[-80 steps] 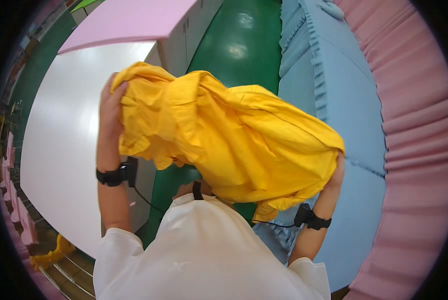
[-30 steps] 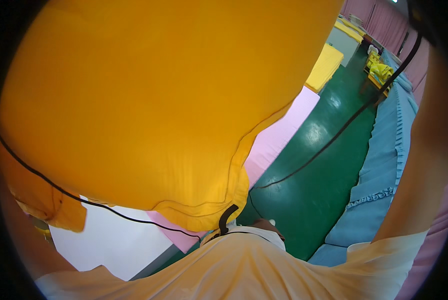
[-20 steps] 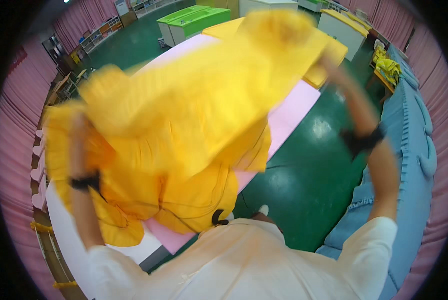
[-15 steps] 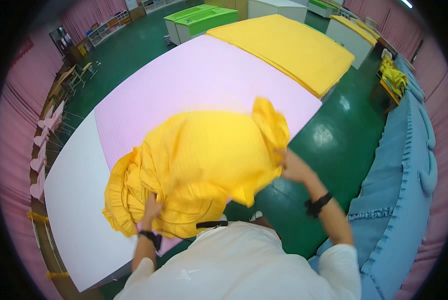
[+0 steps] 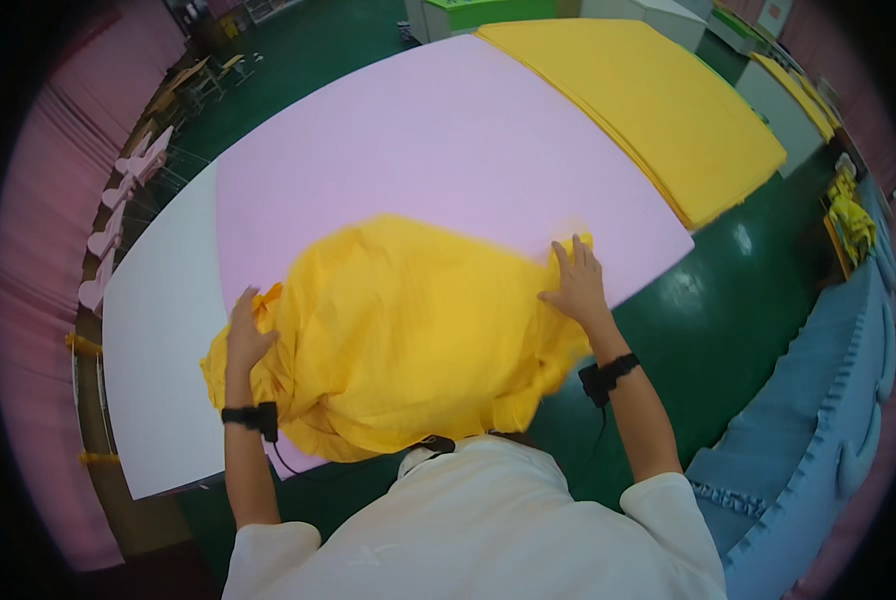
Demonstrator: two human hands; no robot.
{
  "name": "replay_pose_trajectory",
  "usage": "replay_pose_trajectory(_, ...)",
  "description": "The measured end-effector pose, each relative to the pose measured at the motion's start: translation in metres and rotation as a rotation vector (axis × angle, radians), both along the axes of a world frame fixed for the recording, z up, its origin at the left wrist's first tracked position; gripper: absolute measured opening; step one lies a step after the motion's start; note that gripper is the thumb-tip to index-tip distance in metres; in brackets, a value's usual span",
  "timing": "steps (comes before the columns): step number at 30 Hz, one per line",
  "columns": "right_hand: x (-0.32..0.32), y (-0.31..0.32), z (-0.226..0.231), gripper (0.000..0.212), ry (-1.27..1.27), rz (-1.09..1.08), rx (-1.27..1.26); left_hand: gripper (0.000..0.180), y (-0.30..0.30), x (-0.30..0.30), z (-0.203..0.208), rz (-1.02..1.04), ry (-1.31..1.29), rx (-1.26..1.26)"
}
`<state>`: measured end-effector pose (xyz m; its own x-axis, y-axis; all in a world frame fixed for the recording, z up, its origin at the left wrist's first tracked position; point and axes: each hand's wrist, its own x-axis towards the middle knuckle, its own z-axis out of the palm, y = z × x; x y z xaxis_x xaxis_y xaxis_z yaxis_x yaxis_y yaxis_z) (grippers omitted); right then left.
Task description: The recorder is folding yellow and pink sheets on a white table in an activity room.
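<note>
Having sunk from mid-air, the cloth (image 5: 418,340) is lying bunched over the pink surface (image 5: 418,150) between left hand (image 5: 246,340) and right hand (image 5: 580,288), both splaying unclenched at its ends, leaving these within reach.

I wear a white shirt (image 5: 468,525) with short, loose sleeves (image 5: 671,508) that end above the elbows. A small, pale mark (image 5: 373,553) shows faintly on its front. My hands (image 5: 579,287) are bare. Around each wrist runs a black strap (image 5: 625,366) carrying a boxy black block (image 5: 268,421), and a thin black cable (image 5: 282,461) trails from each block. A short black strip (image 5: 436,444) shows at the shirt's far edge.
</note>
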<state>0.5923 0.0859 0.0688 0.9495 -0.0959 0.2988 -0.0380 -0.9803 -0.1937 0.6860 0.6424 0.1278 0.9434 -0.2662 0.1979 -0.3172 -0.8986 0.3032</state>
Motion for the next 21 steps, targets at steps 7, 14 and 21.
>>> replay_pose_trajectory(7,0.077,-0.003,-0.04,0.07,0.828,0.119,0.074,0.107,-0.079,0.081,-0.092,0.141,0.676,0.144)
replay_pose_trajectory(14,0.11,-0.031,-0.041,0.038,1.048,0.331,0.269,0.049,-0.089,0.144,-0.077,-0.031,0.804,0.522)
replay_pose_trajectory(21,0.217,-0.129,0.156,0.028,0.147,0.309,0.531,0.035,-0.128,0.224,0.136,0.305,-0.254,-0.072)
